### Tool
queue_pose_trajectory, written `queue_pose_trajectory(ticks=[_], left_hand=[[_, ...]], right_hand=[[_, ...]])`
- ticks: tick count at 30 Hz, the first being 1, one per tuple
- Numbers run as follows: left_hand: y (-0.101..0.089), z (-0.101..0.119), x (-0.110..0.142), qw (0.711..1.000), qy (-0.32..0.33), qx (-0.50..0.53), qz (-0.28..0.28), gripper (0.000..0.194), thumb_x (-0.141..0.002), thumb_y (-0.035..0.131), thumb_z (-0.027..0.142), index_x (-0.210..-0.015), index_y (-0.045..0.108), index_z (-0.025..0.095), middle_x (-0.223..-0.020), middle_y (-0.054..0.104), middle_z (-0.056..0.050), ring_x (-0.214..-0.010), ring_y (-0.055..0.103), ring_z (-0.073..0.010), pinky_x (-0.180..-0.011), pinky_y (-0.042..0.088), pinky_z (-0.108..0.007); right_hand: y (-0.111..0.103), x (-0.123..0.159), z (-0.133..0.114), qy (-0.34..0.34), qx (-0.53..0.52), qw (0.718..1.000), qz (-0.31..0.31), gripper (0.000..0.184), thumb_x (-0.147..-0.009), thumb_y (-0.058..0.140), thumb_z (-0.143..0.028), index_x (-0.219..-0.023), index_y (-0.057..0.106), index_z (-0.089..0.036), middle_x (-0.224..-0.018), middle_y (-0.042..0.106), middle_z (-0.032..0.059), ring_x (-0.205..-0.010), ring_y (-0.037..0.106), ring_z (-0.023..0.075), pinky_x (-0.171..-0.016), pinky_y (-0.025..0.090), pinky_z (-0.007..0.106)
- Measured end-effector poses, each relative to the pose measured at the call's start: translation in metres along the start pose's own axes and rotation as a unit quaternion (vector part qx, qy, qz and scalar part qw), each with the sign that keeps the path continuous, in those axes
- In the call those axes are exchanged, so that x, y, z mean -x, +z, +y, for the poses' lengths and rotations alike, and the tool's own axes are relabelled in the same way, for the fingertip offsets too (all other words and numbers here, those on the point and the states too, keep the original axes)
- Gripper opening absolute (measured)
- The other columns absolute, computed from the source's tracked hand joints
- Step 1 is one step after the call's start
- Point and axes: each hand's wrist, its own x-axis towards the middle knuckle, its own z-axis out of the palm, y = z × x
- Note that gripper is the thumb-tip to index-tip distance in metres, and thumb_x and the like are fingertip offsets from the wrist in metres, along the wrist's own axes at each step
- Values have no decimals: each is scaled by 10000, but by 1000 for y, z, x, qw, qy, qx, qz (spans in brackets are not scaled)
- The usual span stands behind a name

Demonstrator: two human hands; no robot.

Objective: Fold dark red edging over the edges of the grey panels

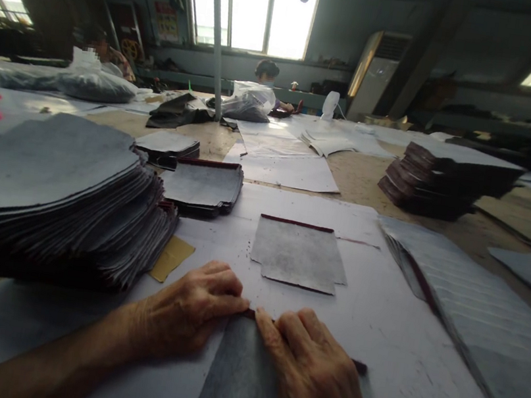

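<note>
A grey-backed leather-like panel (238,381) lies on white paper right in front of me, its far edge turned over into a narrow dark red strip. My left hand (192,308) pinches that strip at its left end, thumb and fingers together. With bent fingers, my right hand (314,372) rests over the panel and presses the strip, its index fingertip close to the left thumb. The strip's right end sticks out past the right knuckles. Just beyond my hands lies a second grey panel (300,254) with notched corners and a dark red folded edge.
At left stands a tall stack of grey-backed panels (51,160), a smaller stack (202,183) behind it and a yellow-brown scrap (173,258) beside it. Grey sheets (473,310) lie at right, below a dark stack (448,180). Two people sit across the table, near plastic bags (250,100).
</note>
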Motion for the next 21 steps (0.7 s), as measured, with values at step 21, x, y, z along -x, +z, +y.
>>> queue_pose_trajectory(ticks=[21], left_hand=[[-6, 50, 18, 995, -88, -42, -7, 255, -799, 392, 88, -975, 574, 124, -901, 559, -86, -780, 477, -199, -702, 394, -366]], right_hand=[[-2, -8, 8, 40, -45, 987, -150, 582, -676, 413, -27, -1221, 482, -218, -973, 459, 80, -879, 406, 234, -729, 365, 372]])
